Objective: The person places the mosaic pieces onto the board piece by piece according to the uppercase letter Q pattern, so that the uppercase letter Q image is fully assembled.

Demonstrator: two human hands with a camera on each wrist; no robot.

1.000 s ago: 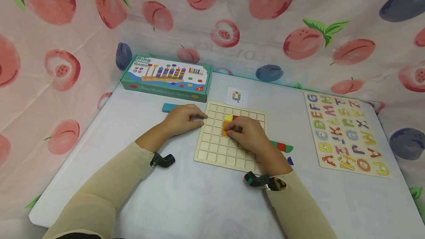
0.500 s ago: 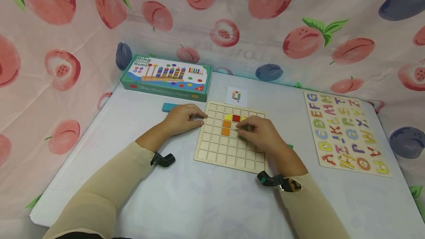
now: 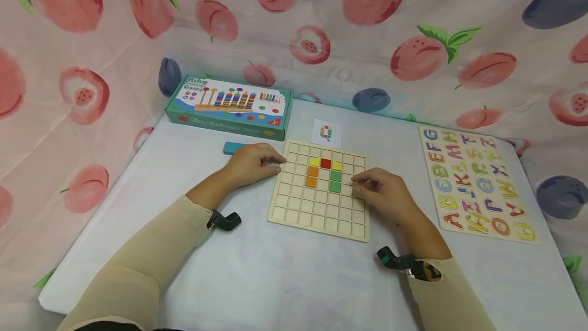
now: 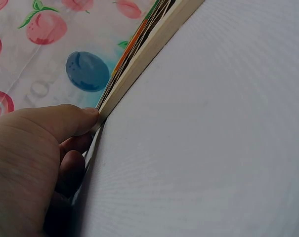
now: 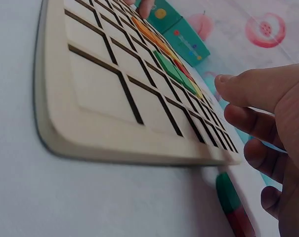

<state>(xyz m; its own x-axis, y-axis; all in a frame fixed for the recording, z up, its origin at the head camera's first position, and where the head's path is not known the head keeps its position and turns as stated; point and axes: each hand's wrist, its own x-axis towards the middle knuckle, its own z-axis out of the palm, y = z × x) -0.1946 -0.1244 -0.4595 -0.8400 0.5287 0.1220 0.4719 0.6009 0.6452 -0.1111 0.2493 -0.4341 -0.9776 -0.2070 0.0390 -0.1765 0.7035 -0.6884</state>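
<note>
A wooden grid board [image 3: 317,216] lies on the table in the head view. Set in its cells are yellow corner pieces, a red square [image 3: 325,164], an orange column [image 3: 311,182] on the left and a green column [image 3: 335,187] on the right. My left hand [image 3: 254,166] touches the board's left edge with thumb and fingertips; the left wrist view shows the thumb [image 4: 72,120] right at the rim. Over the board's right border hovers my right hand [image 3: 386,195], fingers loosely bent with nothing between them. Beneath it, a green-and-red piece [image 5: 229,197] lies on the table.
Behind the board lies a small pattern card [image 3: 326,133]. A green Ring Challenge Game box [image 3: 227,109] stands at the back left, with a blue block [image 3: 233,148] in front of it. To the right is a wooden alphabet board [image 3: 480,188].
My right hand has drawn back rightward from the orange column, past the green one, to the board's right border, uncovering the green squares. My left hand stays at the left edge.
</note>
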